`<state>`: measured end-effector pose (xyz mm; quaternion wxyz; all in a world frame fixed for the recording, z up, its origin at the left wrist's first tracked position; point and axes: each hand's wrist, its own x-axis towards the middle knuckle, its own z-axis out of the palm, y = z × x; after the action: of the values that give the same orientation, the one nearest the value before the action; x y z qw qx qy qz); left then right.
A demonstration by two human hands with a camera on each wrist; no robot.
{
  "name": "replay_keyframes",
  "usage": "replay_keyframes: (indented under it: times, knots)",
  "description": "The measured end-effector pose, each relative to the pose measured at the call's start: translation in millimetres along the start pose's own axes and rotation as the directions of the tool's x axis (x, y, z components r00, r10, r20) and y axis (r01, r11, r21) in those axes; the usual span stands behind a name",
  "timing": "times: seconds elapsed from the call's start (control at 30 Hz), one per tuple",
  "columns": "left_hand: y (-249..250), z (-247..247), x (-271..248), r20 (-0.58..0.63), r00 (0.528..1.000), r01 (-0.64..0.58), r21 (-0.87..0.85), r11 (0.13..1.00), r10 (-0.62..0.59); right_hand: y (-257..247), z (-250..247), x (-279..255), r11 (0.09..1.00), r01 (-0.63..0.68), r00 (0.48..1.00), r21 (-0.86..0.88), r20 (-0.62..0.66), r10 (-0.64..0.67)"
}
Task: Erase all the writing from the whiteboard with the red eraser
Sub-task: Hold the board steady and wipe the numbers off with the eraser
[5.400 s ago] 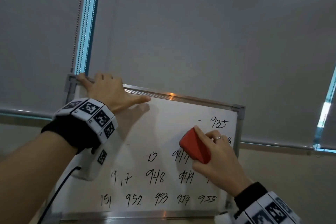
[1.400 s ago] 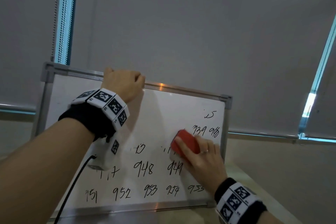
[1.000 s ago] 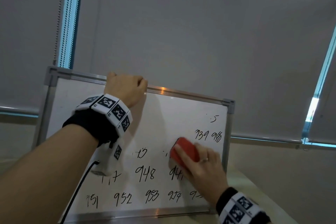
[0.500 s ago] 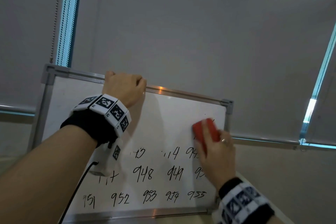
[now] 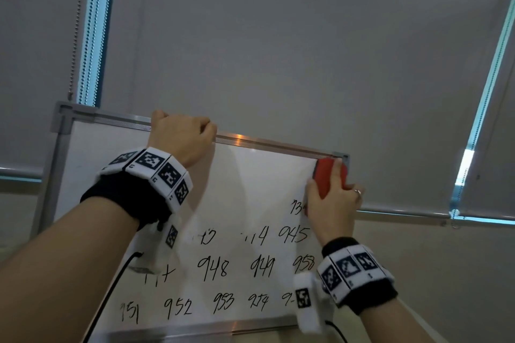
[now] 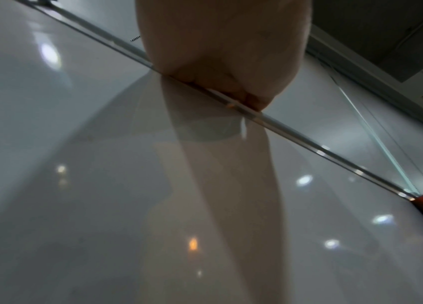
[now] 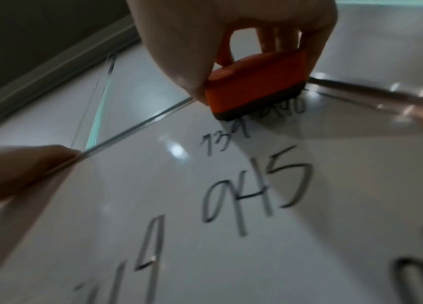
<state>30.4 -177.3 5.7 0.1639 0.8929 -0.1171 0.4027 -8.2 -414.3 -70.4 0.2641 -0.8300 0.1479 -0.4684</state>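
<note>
We have the red eraser (image 5: pixel 330 177) pressed against the whiteboard (image 5: pixel 250 189) in its top corner at about two o'clock from the board's middle, its dark felt face flat on the surface and touching the frame there; we judge it sits so high because that corner is being cleared before the rows below. Our right hand (image 5: pixel 331 203) grips it, fingers (image 7: pixel 270 39) curled over the back and thumb pinching one end, a narrow firm hold that lets us bear down while sweeping. Just below the eraser, toward six o'clock, a partly wiped number remains, then 945, and lower rows such as 948, 949 and 952 run across to about seven o'clock, so much writing is left. Our left hand (image 5: pixel 182 139) sits on the top edge at about eleven o'clock, fingers folded tight over the metal frame (image 6: pixel 309 142), which we take as bracing the tilted board against the push of the eraser. Beyond the board hang grey roller blinds (image 5: pixel 278 36) with a bead chain (image 5: pixel 76 22) at ten o'clock.
</note>
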Motion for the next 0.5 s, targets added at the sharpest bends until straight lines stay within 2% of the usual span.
replay_keyframes:
  times: [0.03,0.07,0.17,0.23,0.27,0.33,0.4,0.43,0.5]
  knots:
    - [0,0,0,0.003,1.000,0.002,0.006,1.000,-0.002,-6,1,-1,0.999,-0.027,1.000,0.025,0.002,0.027]
    - [1,1,1,0.003,1.000,0.004,0.012,1.000,-0.004,-17,2,-8,1.000,0.004,1.000,0.021,0.022,-0.004]
    - [0,2,2,-0.007,1.000,0.004,0.008,1.000,-0.004,-42,12,-36,0.962,0.270,0.958,-0.043,0.112,-0.264]
    - [-1,1,2,0.000,1.000,-0.001,0.005,1.000,0.001,-41,15,-36,0.939,0.334,0.940,-0.077,0.101,-0.326]
    - [-1,0,2,0.003,1.000,-0.005,0.000,1.000,0.005,-34,15,-29,0.950,0.303,0.952,-0.082,0.079,-0.296]
    - [-1,0,2,0.000,1.000,-0.008,-0.001,1.000,0.008,-13,10,-12,0.987,0.153,0.988,-0.040,0.014,-0.153]
    - [-1,2,2,-0.004,1.000,-0.007,0.019,1.000,0.007,7,6,-3,0.999,0.016,1.000,0.044,-0.019,-0.015]
    - [-1,4,2,-0.007,1.000,-0.002,0.023,1.000,0.002,13,5,-5,0.998,0.001,1.000,0.060,0.000,-0.001]
    - [1,6,4,-0.006,1.000,0.010,0.016,1.000,-0.010,16,4,-26,0.997,0.076,0.994,0.011,0.075,-0.077]
